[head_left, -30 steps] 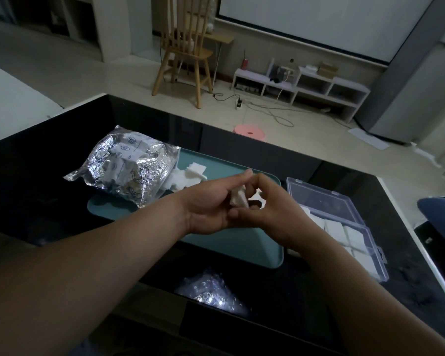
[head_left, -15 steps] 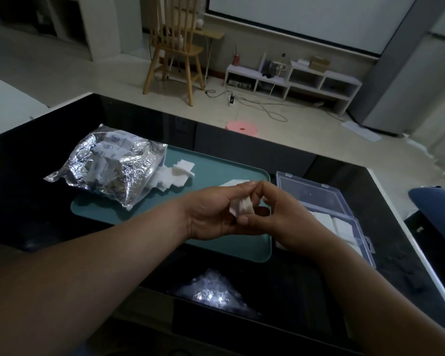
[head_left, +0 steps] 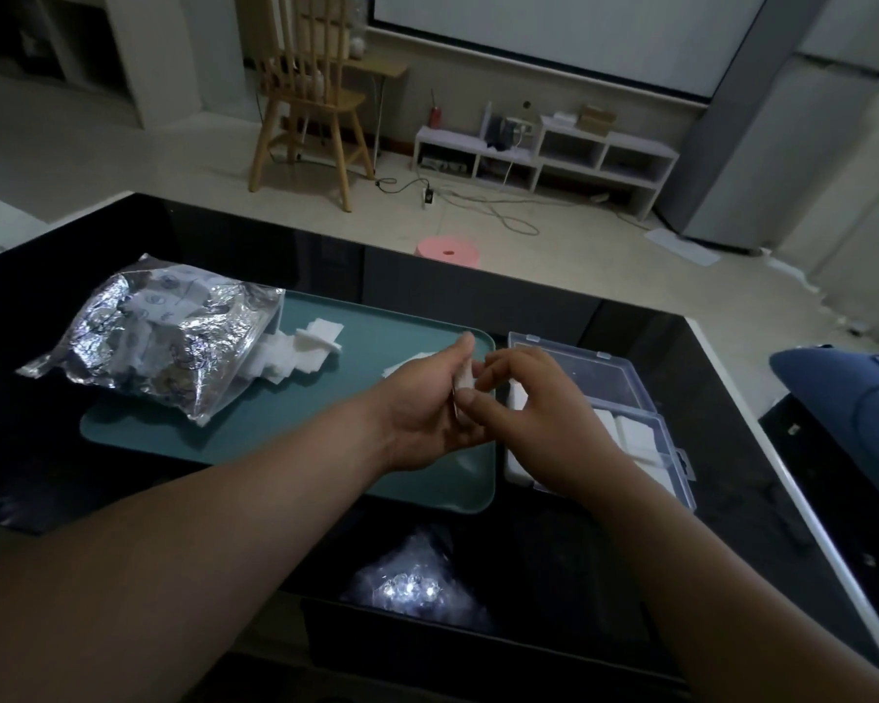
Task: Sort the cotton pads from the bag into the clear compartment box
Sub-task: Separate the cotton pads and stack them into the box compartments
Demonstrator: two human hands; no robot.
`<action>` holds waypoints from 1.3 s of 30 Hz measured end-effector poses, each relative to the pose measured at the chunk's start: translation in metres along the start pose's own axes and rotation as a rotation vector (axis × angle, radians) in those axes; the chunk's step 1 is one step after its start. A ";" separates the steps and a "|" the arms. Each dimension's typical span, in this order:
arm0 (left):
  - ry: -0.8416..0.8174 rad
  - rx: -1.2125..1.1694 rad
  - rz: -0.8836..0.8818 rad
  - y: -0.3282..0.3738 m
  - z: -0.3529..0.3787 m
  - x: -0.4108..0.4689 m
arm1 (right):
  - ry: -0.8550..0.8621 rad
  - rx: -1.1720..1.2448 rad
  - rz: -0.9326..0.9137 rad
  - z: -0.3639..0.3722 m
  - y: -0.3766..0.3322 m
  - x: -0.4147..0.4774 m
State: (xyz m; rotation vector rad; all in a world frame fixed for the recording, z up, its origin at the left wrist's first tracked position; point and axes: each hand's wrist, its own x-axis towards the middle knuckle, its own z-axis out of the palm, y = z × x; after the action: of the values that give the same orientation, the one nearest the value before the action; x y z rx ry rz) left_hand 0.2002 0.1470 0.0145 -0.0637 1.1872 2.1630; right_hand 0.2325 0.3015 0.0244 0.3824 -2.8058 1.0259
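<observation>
A crinkled silver bag (head_left: pixel 158 337) lies on the left of a teal tray (head_left: pixel 285 423), with white cotton pads (head_left: pixel 300 350) spilling from its mouth. My left hand (head_left: pixel 427 408) and my right hand (head_left: pixel 534 408) meet over the tray's right end, both pinching a small stack of cotton pads (head_left: pixel 465 380). Another pad (head_left: pixel 407 362) lies on the tray just behind my left hand. The clear compartment box (head_left: pixel 630 393) stands open to the right of the tray, with white pads (head_left: pixel 635 431) in its near compartments. My right wrist hides part of the box.
The black glossy table (head_left: pixel 47 449) ends at a white edge on the right. A shiny plastic wrapper (head_left: pixel 417 586) lies near the front edge. A blue object (head_left: pixel 843 393) sits off the table's right side. Beyond are a wooden chair (head_left: pixel 310 93) and a pink stool (head_left: pixel 447 251).
My hands have shifted slightly right toward the box while still holding the pads together. The view has tilted a little; the bag and tray have not moved.
</observation>
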 end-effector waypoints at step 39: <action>0.209 1.885 0.501 -0.046 0.024 0.066 | 0.118 0.011 0.584 -0.031 0.111 0.018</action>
State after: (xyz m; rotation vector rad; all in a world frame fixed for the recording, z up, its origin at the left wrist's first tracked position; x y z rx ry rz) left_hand 0.1813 0.2170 -0.0281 0.8658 3.0005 0.5245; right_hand 0.1848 0.4001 -0.0165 -0.5145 -2.8565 1.1064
